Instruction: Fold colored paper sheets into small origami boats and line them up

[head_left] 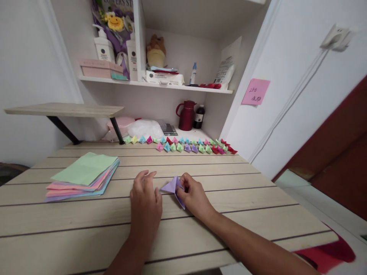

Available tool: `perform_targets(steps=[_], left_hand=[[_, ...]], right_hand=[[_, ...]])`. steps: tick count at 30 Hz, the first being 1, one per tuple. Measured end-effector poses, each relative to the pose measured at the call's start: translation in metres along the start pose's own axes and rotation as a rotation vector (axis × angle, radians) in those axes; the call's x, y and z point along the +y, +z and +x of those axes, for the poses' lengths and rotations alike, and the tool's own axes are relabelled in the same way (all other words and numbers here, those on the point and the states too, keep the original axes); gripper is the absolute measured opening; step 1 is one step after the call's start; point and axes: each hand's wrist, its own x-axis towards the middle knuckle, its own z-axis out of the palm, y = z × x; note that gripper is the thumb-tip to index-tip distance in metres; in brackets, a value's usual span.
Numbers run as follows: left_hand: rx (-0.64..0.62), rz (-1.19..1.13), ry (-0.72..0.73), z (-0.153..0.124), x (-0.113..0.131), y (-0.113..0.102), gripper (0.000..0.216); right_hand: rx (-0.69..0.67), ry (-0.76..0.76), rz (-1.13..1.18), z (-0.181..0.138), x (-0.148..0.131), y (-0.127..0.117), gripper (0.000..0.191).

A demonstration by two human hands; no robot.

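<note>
A partly folded purple paper piece (172,186) lies on the wooden table (86,225) in front of me. My right hand (193,195) pinches its right side, fingers closed on the paper. Just to the left, my left hand (145,202) rests palm down on the table with its fingers stretched out, holding nothing and close to the paper's left tip. A stack of coloured paper sheets (84,175), green on top, sits at the left. Two rows of small folded paper shapes (183,145) in many colours line the table's far edge.
A raised wooden shelf (63,110) on black brackets stands at the back left. Behind the folded shapes are a dark red jug (186,115), a dark bottle (199,116), a pink box (123,124) and a white bag (145,129). An upper shelf (155,84) holds bottles and boxes. A pink note (255,91) hangs on the wall.
</note>
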Motion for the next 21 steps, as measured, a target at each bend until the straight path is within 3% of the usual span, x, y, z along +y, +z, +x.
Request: perform_targets(steps=[2,4,7,10,15,21], left_hand=[[0.057,-0.069,0.079,-0.001,0.004,-0.002,0.036],[-0.048,-0.176,0.065,-0.002,0.01,-0.002,0.024],[-0.349,-0.332,-0.189,-0.005,0.017,0.001,0.013],[-0.474,-0.389,-0.351,-0.005,0.02,0.005,0.017],[-0.471,-0.252,-0.288,-0.005,0.016,0.008,0.005],[-0.597,-0.038,-0.159,-0.006,0.011,0.009,0.01]], right_hand=[[0.003,0.004,-0.018,0.0,-0.001,-0.001,0.012],[-0.004,-0.003,-0.04,0.0,-0.001,-0.001,0.012],[-0.011,-0.022,-0.048,-0.001,-0.001,-0.001,0.013],[-0.024,-0.04,-0.06,-0.002,-0.002,-0.001,0.014],[-0.053,-0.055,-0.086,-0.005,-0.006,-0.002,0.013],[-0.131,-0.074,-0.134,-0.007,-0.004,-0.005,0.012]])
